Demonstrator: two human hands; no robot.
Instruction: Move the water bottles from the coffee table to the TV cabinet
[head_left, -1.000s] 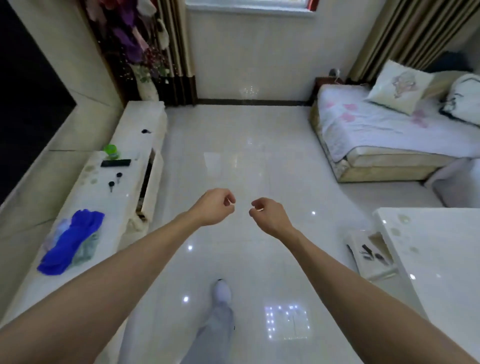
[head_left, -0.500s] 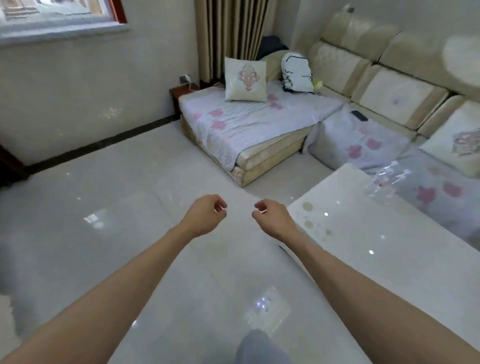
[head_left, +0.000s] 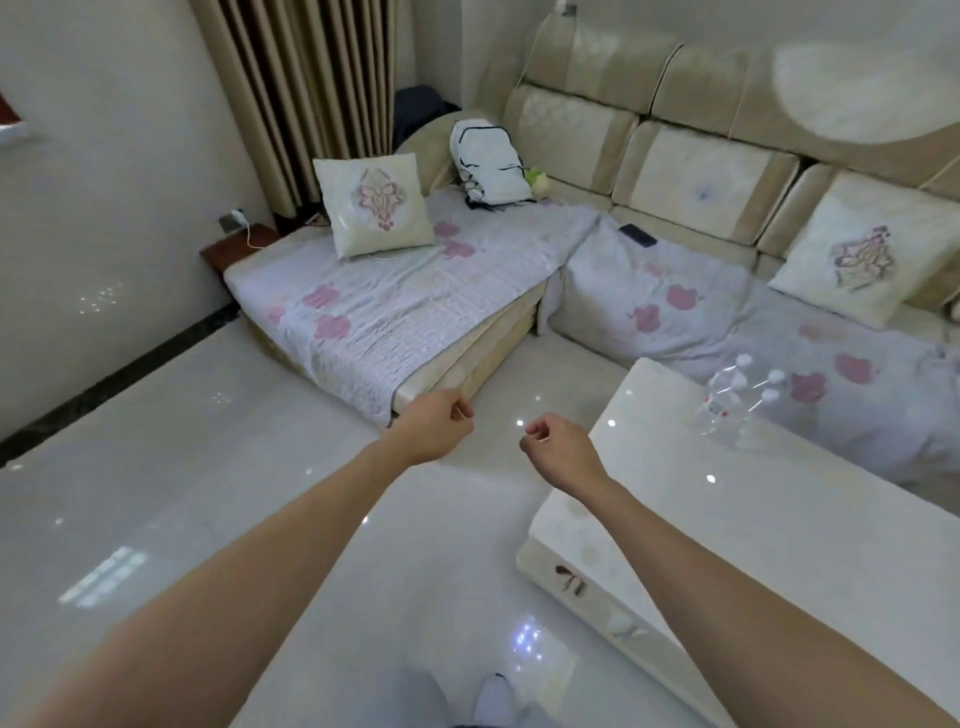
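Note:
Clear plastic water bottles (head_left: 737, 397) with white caps stand grouped on the far part of the white glossy coffee table (head_left: 779, 530) at the right. My left hand (head_left: 434, 431) hangs over the floor with its fingers curled and nothing in it. Beside it, at the table's near left corner, my right hand (head_left: 561, 449) is also curled and holds nothing. Both hands are well short of the bottles. The TV cabinet is out of view.
A beige corner sofa (head_left: 675, 171) with a pink-flowered cover (head_left: 415, 301) fills the back and right, carrying two cushions, a white backpack (head_left: 491, 161) and a dark phone (head_left: 638, 235). Glossy white floor (head_left: 182, 493) spreads left. Curtains (head_left: 311, 93) hang behind.
My view has swung right, away from the TV cabinet toward the sofa and coffee table. The bottles have come into view. Both hands stayed curled in front of me.

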